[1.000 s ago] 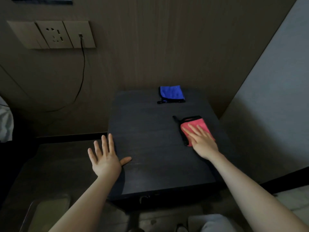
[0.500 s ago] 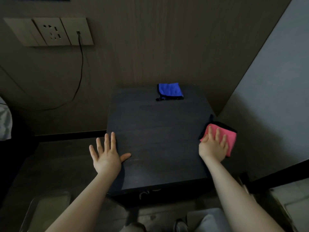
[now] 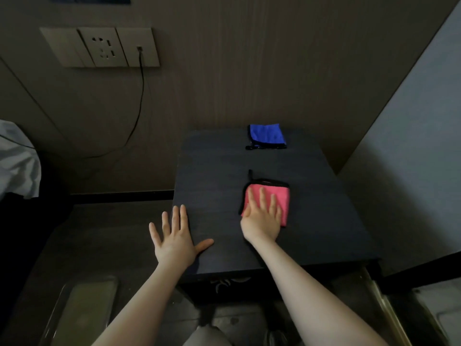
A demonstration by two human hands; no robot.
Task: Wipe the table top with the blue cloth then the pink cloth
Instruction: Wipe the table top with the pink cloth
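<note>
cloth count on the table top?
2. The blue cloth lies folded at the table top's far edge, untouched. The pink cloth lies mid-table under the flat right hand. None seen elsewhere.

No readable text anywhere. No labels, brands, numbers or signs legible in this dim head view. Pale curling marks on dark front face of table (image 3: 229, 283), below near edge of tabletop: shapes only, too dark and small to read as letters. Wall socket plate (image 3: 104, 47): plain slots, no print visible. Cloths show no tag text.
</note>
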